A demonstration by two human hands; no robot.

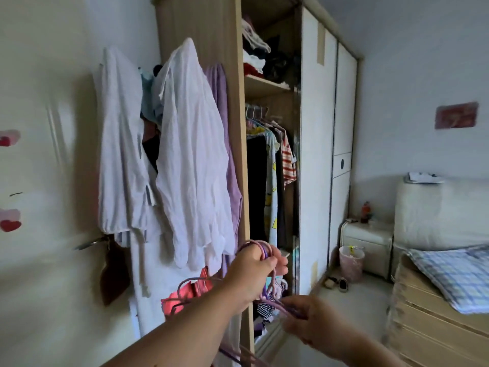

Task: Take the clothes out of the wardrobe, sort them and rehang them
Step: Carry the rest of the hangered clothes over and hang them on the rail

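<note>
Low centre of frame, left hand (251, 271) clenched round the hooks of the purple hangers (266, 294), right hand (315, 324) apparently pinching one arm, wardrobe (236, 128) open with clothes (280, 154) hanging mid-frame: interlocked hangers, if tugged apart, could snag and drop.

Wardrobe shelf (264, 84) is stacked with a messy pile of folded clothes (254, 56) — white, red, dark stuff. Floor (357, 295) has a pink bin (351, 263) with shoes (336, 283) just beside it. Bed (434, 327) carries a blue checked pillow (455, 276) (nightstand (366, 234) holds something red, too blurry).
</note>
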